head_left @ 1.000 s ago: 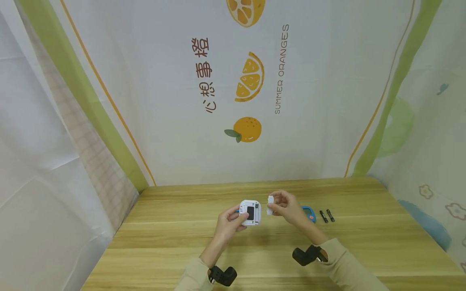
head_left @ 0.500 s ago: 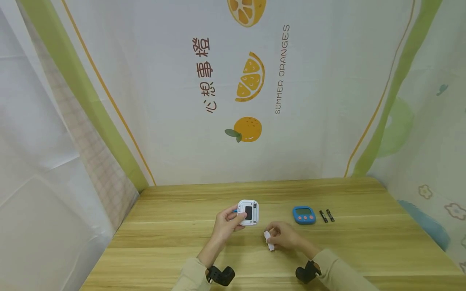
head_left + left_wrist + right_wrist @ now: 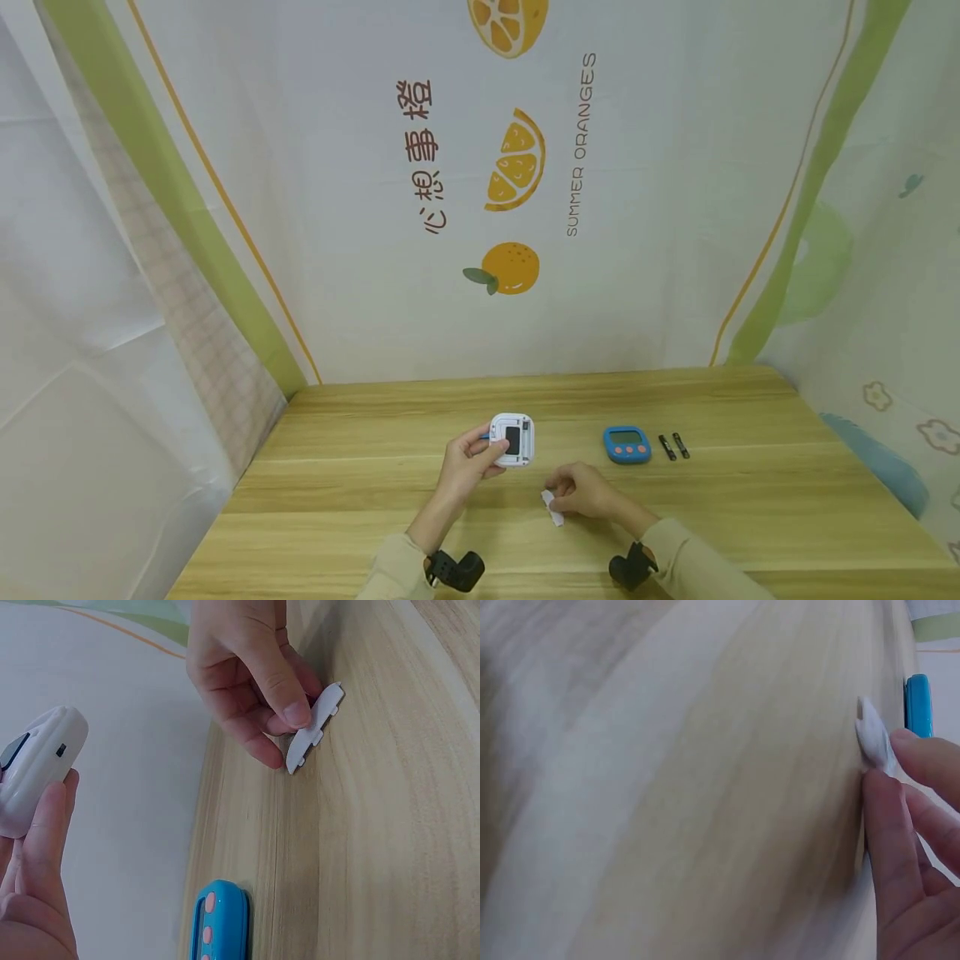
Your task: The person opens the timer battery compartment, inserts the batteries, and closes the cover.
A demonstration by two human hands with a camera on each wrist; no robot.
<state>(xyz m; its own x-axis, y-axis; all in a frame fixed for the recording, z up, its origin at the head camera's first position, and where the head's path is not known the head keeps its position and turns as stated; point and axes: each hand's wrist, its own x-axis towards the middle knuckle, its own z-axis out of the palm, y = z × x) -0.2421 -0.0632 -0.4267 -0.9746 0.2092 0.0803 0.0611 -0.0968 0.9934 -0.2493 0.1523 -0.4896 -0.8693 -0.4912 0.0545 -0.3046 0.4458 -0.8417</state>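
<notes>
The left hand (image 3: 462, 467) grips a white device (image 3: 527, 440) above the table, its back with a dark panel and a slot turned to the head camera; the thumb lies across it. In the left wrist view the device (image 3: 46, 769) stands edge-on in the fingers. Lower and to the right, the right hand (image 3: 588, 492) pinches a narrow white cover (image 3: 553, 508) with small tabs, down at the tabletop. The right wrist view has this cover (image 3: 874, 739) between thumb and fingertips; whether it touches the wood I cannot tell.
A blue device (image 3: 627, 445) with a screen and pink buttons lies on the wooden table (image 3: 337, 483), right of and beyond the right hand. Two dark batteries (image 3: 673, 446) lie beside it. A printed curtain hangs behind the table.
The right hand has moved down and toward the person with the white cover, uncovering the blue device. The left hand with the white device has shifted only slightly left.
</notes>
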